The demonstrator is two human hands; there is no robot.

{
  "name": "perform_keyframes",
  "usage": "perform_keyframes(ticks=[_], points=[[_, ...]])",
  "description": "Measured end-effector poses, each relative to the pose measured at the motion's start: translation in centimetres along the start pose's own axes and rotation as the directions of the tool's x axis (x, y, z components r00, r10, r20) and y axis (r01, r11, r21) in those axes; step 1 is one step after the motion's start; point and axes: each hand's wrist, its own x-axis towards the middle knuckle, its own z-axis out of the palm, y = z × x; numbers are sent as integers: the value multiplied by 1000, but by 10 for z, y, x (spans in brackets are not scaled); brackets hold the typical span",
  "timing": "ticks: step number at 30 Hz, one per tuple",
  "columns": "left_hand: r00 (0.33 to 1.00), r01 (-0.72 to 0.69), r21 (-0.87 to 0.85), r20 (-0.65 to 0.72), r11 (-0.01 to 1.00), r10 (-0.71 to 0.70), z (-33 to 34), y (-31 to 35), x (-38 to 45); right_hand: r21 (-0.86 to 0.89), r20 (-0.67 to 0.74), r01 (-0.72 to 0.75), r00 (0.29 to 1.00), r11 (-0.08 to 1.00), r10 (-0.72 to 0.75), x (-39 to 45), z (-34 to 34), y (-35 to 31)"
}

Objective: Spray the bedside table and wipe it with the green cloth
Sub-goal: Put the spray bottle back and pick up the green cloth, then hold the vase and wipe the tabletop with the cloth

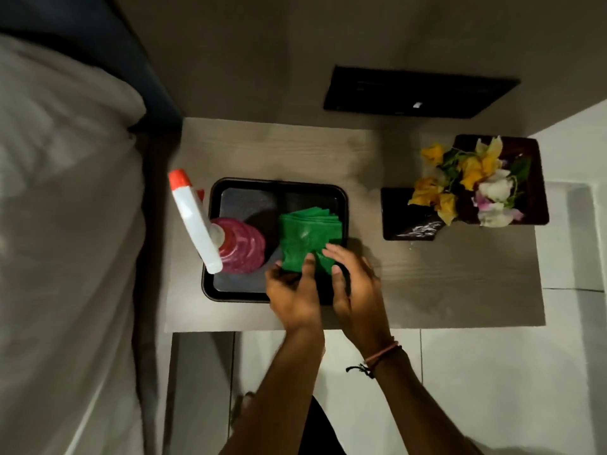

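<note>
— On the counter (427, 280), beside the bed (65, 224), where is the cloth now?

— I see the green cloth (303, 239) folded in the right half of the black tray (279, 184). Its near corner hangs over the tray's front rim. The spray bottle (210, 231) stands in the left half of the same tray, just beside the cloth, with the red nozzle pointing away from me.

— And the hands?

— Both are at the near edge of the cloth. My left hand (294, 290) has its grip closed on the corner, thumb on top and fingers below. My right hand (356, 284) lies with spread fingers on the cloth and the tray edge; its grip is apart, it clamps nothing.

— How should the pick-up go?

— I judge that the cloth should be lifted straight up with all folds together, so it does not open and drag against the bottle. The right hand can press the tray down so it does not slide.

— Something else to watch?

— The flowers (469, 178) on the dark dish (512, 152) stand at the far right of the counter, well apart. Later they must be wiped around, I think.
</note>
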Motion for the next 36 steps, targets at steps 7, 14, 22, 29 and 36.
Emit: perform_keyframes(ticks=[7, 14, 22, 29, 36], points=[[798, -563, 135, 344, 815, 494, -19, 7, -43, 804, 85, -293, 918, 517, 388, -22, -29, -20], [140, -985, 167, 917, -41, 374, -57, -1, -103, 919, 327, -197, 866, -342, 379, -81, -73, -26], [-174, -888, 40, 893, -458, 415, 24, 68, -119, 885, 154, 146, 805, -442, 573, -109, -77, 13], [71, -673, 125, 992, -729, 105, 155, 87, -109, 886, 121, 208, 760, -415, 639, -96, -66, 33], [123, -707, 45, 991, -706, -61, 202, 134, -97, 954, -144, 300, 525, -24, 839, -52, -70, 9]])
